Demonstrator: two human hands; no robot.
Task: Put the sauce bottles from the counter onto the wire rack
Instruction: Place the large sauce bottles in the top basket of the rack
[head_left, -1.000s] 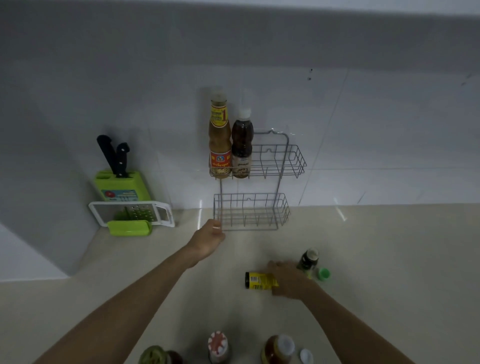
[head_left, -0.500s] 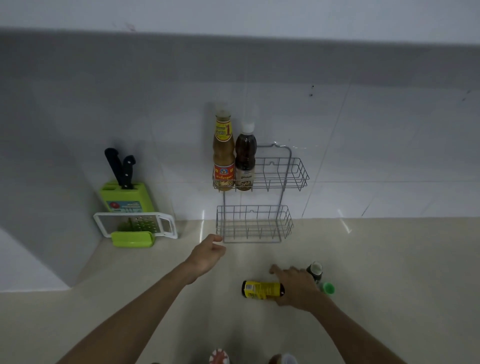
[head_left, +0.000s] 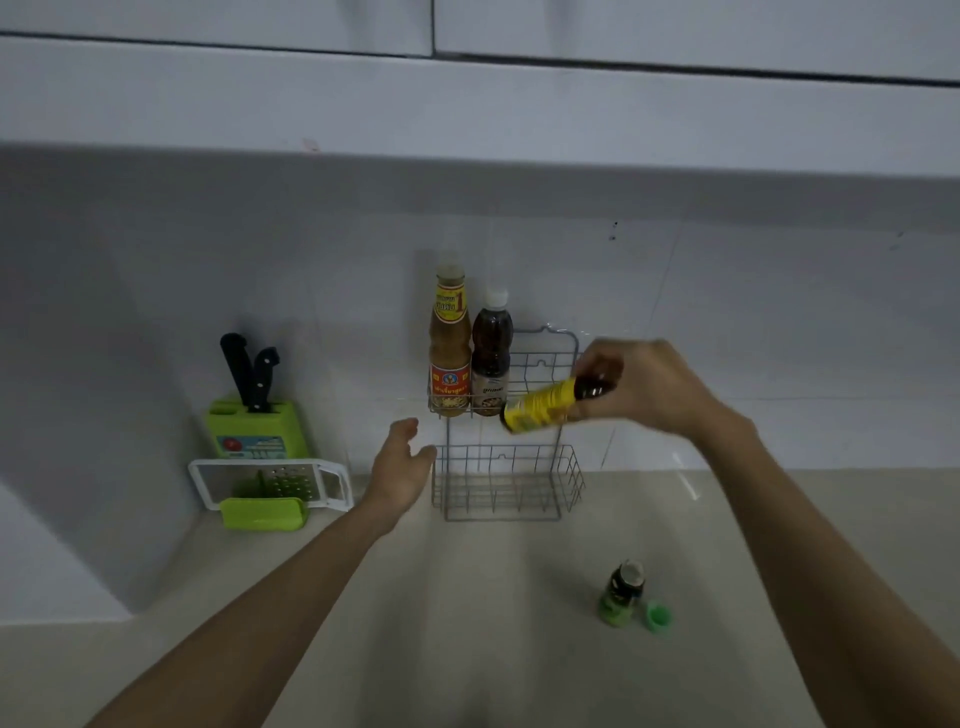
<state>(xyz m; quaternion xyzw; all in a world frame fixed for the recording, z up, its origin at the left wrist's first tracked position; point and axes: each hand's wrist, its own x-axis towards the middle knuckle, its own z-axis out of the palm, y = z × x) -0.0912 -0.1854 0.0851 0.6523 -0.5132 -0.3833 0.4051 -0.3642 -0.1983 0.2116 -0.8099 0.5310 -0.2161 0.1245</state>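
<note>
A two-tier wire rack (head_left: 545, 358) stands against the tiled wall. Its upper tier holds a tall amber sauce bottle (head_left: 450, 358) and a dark sauce bottle (head_left: 491, 358) at the left end. My right hand (head_left: 649, 384) grips a yellow-labelled bottle (head_left: 540, 408) by its dark neck, tilted almost sideways in front of the upper tier. My left hand (head_left: 402, 467) hovers with fingers apart beside the left edge of the lower tier (head_left: 506, 483), which holds nothing. A small green-labelled bottle (head_left: 622, 592) stands on the counter.
A loose green cap (head_left: 658, 617) lies right of the small bottle. A green knife block (head_left: 254, 423) with two black-handled knives and a white grater (head_left: 270, 486) sit at the left corner. Cabinets hang overhead.
My right hand picked the yellow-labelled bottle up off the counter and carried it to the rack's upper tier. The view tilted up, so the near bottles dropped out of sight.
</note>
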